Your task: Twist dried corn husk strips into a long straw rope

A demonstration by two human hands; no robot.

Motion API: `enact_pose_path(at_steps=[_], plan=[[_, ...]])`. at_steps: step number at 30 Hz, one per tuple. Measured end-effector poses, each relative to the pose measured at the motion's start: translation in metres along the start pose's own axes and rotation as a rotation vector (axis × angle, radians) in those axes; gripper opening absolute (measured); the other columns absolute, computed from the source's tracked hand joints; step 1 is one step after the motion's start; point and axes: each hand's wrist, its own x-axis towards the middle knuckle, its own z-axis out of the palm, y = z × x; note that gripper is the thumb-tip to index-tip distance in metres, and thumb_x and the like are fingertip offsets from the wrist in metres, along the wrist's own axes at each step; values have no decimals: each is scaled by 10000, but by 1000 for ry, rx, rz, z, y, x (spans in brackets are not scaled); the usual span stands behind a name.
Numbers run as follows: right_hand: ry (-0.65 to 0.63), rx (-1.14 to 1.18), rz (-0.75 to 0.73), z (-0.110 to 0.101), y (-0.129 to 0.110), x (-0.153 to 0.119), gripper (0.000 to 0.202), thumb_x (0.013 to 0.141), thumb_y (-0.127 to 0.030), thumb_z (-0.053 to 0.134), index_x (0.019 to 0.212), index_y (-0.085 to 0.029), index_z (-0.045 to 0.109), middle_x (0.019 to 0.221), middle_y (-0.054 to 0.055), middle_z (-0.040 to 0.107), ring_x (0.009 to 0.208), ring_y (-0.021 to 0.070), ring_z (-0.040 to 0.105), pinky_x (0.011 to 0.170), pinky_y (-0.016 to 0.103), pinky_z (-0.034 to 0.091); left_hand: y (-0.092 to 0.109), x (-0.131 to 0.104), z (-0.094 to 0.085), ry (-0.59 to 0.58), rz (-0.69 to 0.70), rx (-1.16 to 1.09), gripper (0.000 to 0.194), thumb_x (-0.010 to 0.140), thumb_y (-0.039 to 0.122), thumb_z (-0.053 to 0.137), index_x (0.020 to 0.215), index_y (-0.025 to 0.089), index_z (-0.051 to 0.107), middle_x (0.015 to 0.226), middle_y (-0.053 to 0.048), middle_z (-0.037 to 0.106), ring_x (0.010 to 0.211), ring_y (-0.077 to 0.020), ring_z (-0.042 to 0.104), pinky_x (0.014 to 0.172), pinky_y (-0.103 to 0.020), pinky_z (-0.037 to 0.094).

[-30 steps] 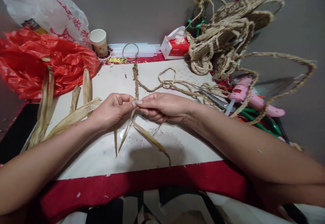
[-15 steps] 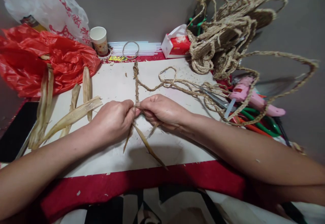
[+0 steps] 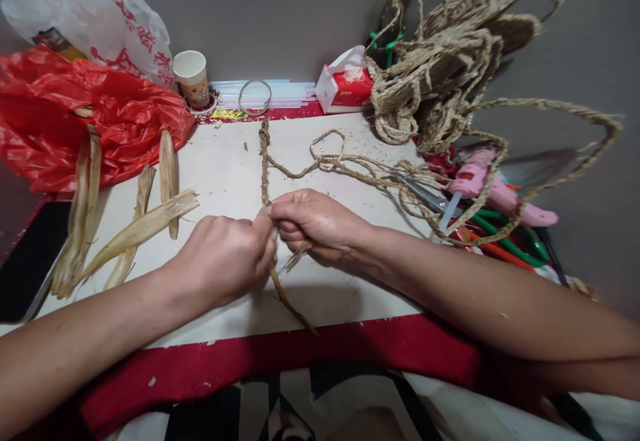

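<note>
A braided plant-fibre cord (image 3: 265, 174) runs down the white board, knotted at its far end. Both hands pinch its near end: my left hand (image 3: 233, 251) from the left, my right hand (image 3: 317, 224) from the right, fingertips meeting. Below the hands a loose strip (image 3: 287, 301) trails toward the board's front edge. A frayed strand end (image 3: 299, 256) sticks out under my right hand. How the strands cross between the fingers is hidden. To the left of my left hand lie several flat dried strips (image 3: 143, 231).
A red plastic bag (image 3: 115, 117) and a black phone (image 3: 33, 254) lie left. At the back stand a paper cup (image 3: 193, 81), clear sticks (image 3: 295, 94) and a tissue pack (image 3: 347, 87). On the right are a rope bundle (image 3: 440, 61) and a pink glue gun (image 3: 495, 187).
My left hand has dropped slightly and turned, its knuckles now more on top. The short strip that hung beneath it is no longer visible. My right hand keeps its pinch.
</note>
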Motion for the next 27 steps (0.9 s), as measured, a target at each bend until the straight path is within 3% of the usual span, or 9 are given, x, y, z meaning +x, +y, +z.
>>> enact_pose_path(at_steps=[3, 5, 8, 10, 13, 18, 23, 27], plan=[[-38, 44, -8, -2, -4, 0, 266, 779, -149, 517, 533, -159, 417, 400, -87, 281, 332, 19, 158, 332, 166, 109, -7, 9, -10, 150, -64, -314, 184, 812, 327, 524, 746, 180, 612, 605, -24, 554, 618, -156, 504, 606, -259, 363], [-61, 51, 0, -3, -6, 0, 184, 797, -162, 518, 615, -132, 522, 409, -97, 271, 339, 18, 139, 336, 157, 112, -12, 18, -11, 172, -121, -606, 149, 814, 288, 509, 793, 172, 600, 702, -25, 594, 694, -147, 525, 655, -250, 391], [-88, 25, 15, -4, -7, 1, 159, 812, -181, 518, 692, -107, 591, 410, -98, 272, 343, 18, 135, 331, 150, 118, -17, 28, -4, -75, -203, -1099, 149, 808, 248, 476, 757, 145, 571, 678, -20, 569, 628, -119, 514, 639, -250, 411], [-92, 4, 30, -5, -8, 1, 174, 812, -183, 517, 668, -109, 582, 403, -94, 280, 337, 21, 140, 322, 151, 114, -18, 30, 2, -192, -253, -1260, 186, 800, 231, 459, 647, 146, 523, 608, -2, 510, 537, -90, 448, 561, -228, 374], [-110, -14, 51, -8, -10, 2, 184, 801, -182, 531, 630, -119, 555, 401, -95, 285, 329, 21, 141, 313, 150, 105, -18, 30, 4, -186, -239, -1157, 252, 806, 219, 435, 566, 157, 477, 556, 17, 445, 496, -75, 353, 490, -212, 284], [-150, -19, 65, -12, -10, 4, 197, 787, -185, 559, 602, -125, 528, 418, -92, 300, 334, 18, 156, 307, 142, 124, -21, 31, -5, -192, -133, -855, 329, 836, 241, 394, 533, 164, 495, 538, 10, 448, 517, -91, 342, 498, -219, 269], [-182, 0, 101, -14, -12, 4, 135, 812, -184, 526, 726, -108, 596, 423, -108, 241, 347, 22, 116, 309, 128, 118, -29, 34, -9, -245, -114, -906, 276, 838, 252, 435, 623, 150, 575, 535, 25, 407, 492, -82, 314, 485, -213, 262], [-231, 14, 148, -19, -15, 5, 153, 824, -178, 512, 723, -99, 595, 419, -112, 228, 358, 20, 97, 310, 119, 166, -39, 35, -15, -394, -53, -899, 238, 852, 328, 502, 810, 142, 644, 564, 26, 438, 483, -73, 324, 458, -195, 258]])
